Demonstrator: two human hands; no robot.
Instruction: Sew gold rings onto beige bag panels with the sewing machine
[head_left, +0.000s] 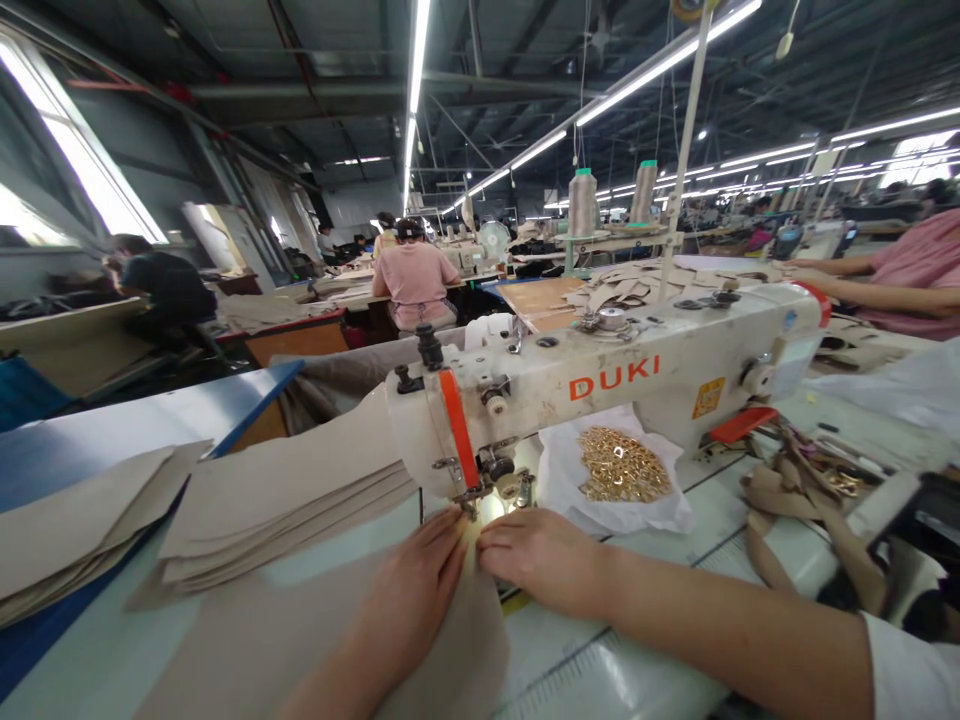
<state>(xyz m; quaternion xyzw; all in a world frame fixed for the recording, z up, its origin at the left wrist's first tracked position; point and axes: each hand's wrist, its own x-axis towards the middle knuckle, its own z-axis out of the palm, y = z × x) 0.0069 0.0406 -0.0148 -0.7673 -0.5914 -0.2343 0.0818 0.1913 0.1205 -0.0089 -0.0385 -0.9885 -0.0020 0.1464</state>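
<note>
A beige fabric piece lies under the needle area of a white sewing machine marked DUKI. My left hand rests flat on that piece, its fingers stretched toward the presser foot. On the other side of the needle, my right hand has its fingers curled and pressed together at the fabric's right edge. Both sets of fingertips are very close to the foot. The exact stitching spot is partly hidden by my fingers.
Stacked beige pieces lie at left, with another stack beyond them. Gold metal rings sit on white cloth behind my right hand. Beige strips lie at right. Thread cones stand behind; co-workers sit farther off.
</note>
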